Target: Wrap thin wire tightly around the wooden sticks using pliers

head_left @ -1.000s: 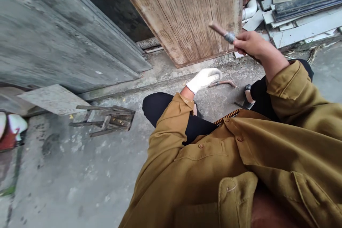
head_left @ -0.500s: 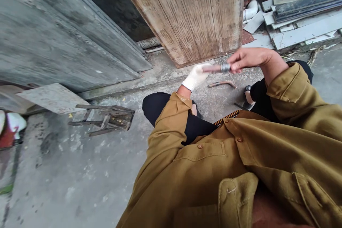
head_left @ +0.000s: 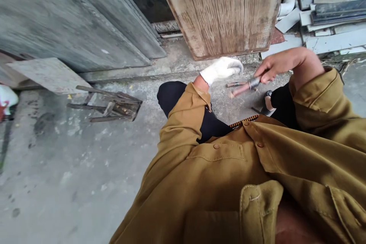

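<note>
My bare right hand [head_left: 281, 65] grips a short reddish-brown rod with a coil of grey wire round it [head_left: 243, 87], its free end slanting down and left toward the ground. My left hand [head_left: 221, 69], in a white glove, hovers just left of the rod with fingers curled; I cannot tell whether it holds anything. A second bent rusty rod [head_left: 235, 84] lies on the concrete under both hands. I squat in a mustard jacket and black trousers.
A worn wooden door [head_left: 228, 11] stands just beyond my hands. Grey boards [head_left: 71, 19] lean at the left, with a small wooden frame [head_left: 110, 105] lying on the concrete. Stacked slabs and a white pipe [head_left: 328, 19] sit at the right.
My right hand has swung the wire-wrapped rod down from in front of the door to near the ground. The gloved left hand lifted slightly. My view shifted left and down.
</note>
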`<state>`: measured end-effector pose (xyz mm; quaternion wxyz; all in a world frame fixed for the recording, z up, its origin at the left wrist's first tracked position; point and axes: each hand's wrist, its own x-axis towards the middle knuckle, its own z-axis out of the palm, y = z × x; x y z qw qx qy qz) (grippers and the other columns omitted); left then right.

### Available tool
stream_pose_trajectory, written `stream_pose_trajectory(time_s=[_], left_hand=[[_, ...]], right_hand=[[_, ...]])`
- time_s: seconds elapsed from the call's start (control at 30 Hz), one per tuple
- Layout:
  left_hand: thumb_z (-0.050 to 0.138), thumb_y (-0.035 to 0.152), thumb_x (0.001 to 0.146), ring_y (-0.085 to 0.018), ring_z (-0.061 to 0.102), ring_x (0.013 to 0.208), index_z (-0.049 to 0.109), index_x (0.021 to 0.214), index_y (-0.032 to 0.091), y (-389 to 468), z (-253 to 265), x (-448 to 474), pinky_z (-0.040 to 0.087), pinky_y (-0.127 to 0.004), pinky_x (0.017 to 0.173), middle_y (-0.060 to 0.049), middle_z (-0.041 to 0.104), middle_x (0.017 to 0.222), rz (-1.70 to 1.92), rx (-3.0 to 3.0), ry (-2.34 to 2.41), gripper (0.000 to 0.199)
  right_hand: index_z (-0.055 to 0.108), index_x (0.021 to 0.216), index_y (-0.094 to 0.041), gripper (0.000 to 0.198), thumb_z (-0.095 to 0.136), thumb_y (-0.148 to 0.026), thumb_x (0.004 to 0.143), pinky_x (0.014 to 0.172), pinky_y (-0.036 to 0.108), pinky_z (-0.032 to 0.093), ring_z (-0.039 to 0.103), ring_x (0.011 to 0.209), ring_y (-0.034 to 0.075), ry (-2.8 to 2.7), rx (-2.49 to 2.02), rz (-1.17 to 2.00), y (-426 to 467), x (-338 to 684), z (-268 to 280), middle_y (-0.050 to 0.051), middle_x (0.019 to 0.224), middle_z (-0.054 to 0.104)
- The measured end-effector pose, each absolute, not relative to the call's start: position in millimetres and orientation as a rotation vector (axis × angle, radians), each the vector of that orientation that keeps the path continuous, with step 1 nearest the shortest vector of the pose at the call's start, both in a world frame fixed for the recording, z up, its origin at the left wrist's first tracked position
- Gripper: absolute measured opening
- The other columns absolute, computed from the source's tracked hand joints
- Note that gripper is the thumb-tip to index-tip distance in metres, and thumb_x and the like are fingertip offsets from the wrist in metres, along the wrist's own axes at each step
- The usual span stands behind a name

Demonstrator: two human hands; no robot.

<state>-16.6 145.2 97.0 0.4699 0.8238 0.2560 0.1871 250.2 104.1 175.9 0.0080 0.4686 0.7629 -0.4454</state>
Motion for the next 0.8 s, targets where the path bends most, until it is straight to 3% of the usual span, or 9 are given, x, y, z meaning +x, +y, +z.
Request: stream_pose_trajectory(time_s=[0.07, 0.17, 0.37, 0.43, 0.5, 0.57, 0.6, 0.7, 0.8], left_hand=[[0.066, 0.017, 0.093, -0.010, 0.064, 0.071, 0.073, 0.092, 0.012, 142.3, 100.0, -13.0, 0.052, -0.025, 0.068, -0.005, 0.073, 0.088, 0.541, 1.798, 0.646, 0.008], [0.063, 0.022, 0.100, -0.004, 0.053, 0.058, 0.067, 0.092, 0.012, 137.9, 102.4, -9.5, 0.042, -0.019, 0.054, -0.003, 0.067, 0.082, 0.640, 1.513, 0.656, 0.014], [0.073, 0.037, 0.098, -0.009, 0.063, 0.063, 0.066, 0.089, 0.012, 136.1, 89.7, 1.2, 0.057, -0.025, 0.067, -0.003, 0.066, 0.076, 0.651, 1.440, 0.638, 0.027], [0.072, 0.035, 0.098, -0.010, 0.063, 0.063, 0.067, 0.089, 0.012, 134.9, 87.4, 5.0, 0.058, -0.026, 0.067, -0.004, 0.067, 0.075, 0.594, 1.461, 0.635, 0.025], [0.070, 0.031, 0.098, -0.011, 0.063, 0.061, 0.070, 0.090, 0.012, 133.6, 88.5, 5.5, 0.057, -0.027, 0.066, -0.004, 0.067, 0.072, 0.517, 1.499, 0.646, 0.021], [0.069, 0.026, 0.096, -0.011, 0.062, 0.060, 0.072, 0.090, 0.012, 133.5, 91.1, 2.5, 0.056, -0.028, 0.065, -0.004, 0.067, 0.070, 0.431, 1.562, 0.659, 0.016], [0.070, 0.024, 0.094, -0.011, 0.062, 0.060, 0.073, 0.089, 0.012, 133.9, 92.1, 0.1, 0.056, -0.028, 0.064, -0.004, 0.068, 0.070, 0.386, 1.600, 0.666, 0.014], [0.076, 0.020, 0.086, -0.012, 0.063, 0.060, 0.075, 0.084, 0.011, 135.4, 90.8, -6.6, 0.056, -0.030, 0.066, -0.005, 0.070, 0.071, 0.253, 1.666, 0.653, 0.009], [0.082, 0.032, 0.085, -0.018, 0.071, 0.073, 0.075, 0.081, 0.012, 132.2, 83.6, -8.0, 0.060, -0.036, 0.078, -0.008, 0.075, 0.079, 0.285, 1.610, 0.519, 0.021]], right_hand=[[0.077, 0.091, -0.017, 0.030, 0.078, -0.047, 0.089, 0.067, 0.025, 0.042, 0.055, 0.068, 0.010, 2.460, 1.233, -1.735, 106.2, 257.5, 185.7, -0.002, 0.074, 0.066], [0.071, 0.081, -0.015, 0.031, 0.077, -0.043, 0.092, 0.063, 0.028, 0.033, 0.049, 0.064, 0.010, 2.580, 1.572, -1.997, 106.6, 259.8, 188.9, -0.001, 0.068, 0.058], [0.063, 0.082, -0.018, 0.029, 0.073, -0.043, 0.092, 0.058, 0.031, 0.028, 0.042, 0.060, 0.012, 2.546, 1.754, -2.504, 105.3, 231.5, 168.1, 0.000, 0.073, 0.055], [0.058, 0.081, -0.020, 0.023, 0.067, -0.036, 0.095, 0.058, 0.031, 0.030, 0.042, 0.060, 0.012, 2.539, 2.111, -2.251, 110.6, 226.5, 163.5, 0.001, 0.074, 0.054], [0.057, 0.082, -0.019, 0.019, 0.062, -0.029, 0.097, 0.065, 0.031, 0.034, 0.043, 0.066, 0.013, 2.501, 2.396, -1.489, 116.4, 226.3, 160.9, 0.002, 0.076, 0.056], [0.062, 0.084, -0.017, 0.017, 0.061, -0.025, 0.099, 0.071, 0.033, 0.034, 0.045, 0.072, 0.015, 2.351, 2.189, -0.838, 119.7, 228.6, 158.9, 0.005, 0.078, 0.061], [0.066, 0.084, -0.016, 0.016, 0.064, -0.023, 0.098, 0.073, 0.033, 0.034, 0.046, 0.073, 0.016, 2.268, 1.986, -0.716, 120.0, 230.2, 158.1, 0.006, 0.079, 0.063], [0.073, 0.080, -0.015, 0.014, 0.072, -0.019, 0.094, 0.071, 0.029, 0.038, 0.052, 0.068, 0.013, 2.042, 1.336, -1.048, 116.7, 237.5, 157.7, 0.001, 0.071, 0.062], [0.078, 0.091, -0.016, 0.028, 0.082, -0.043, 0.089, 0.068, 0.025, 0.040, 0.052, 0.064, 0.010, 2.092, 1.053, -1.628, 112.3, 248.0, 163.4, -0.004, 0.069, 0.062]])
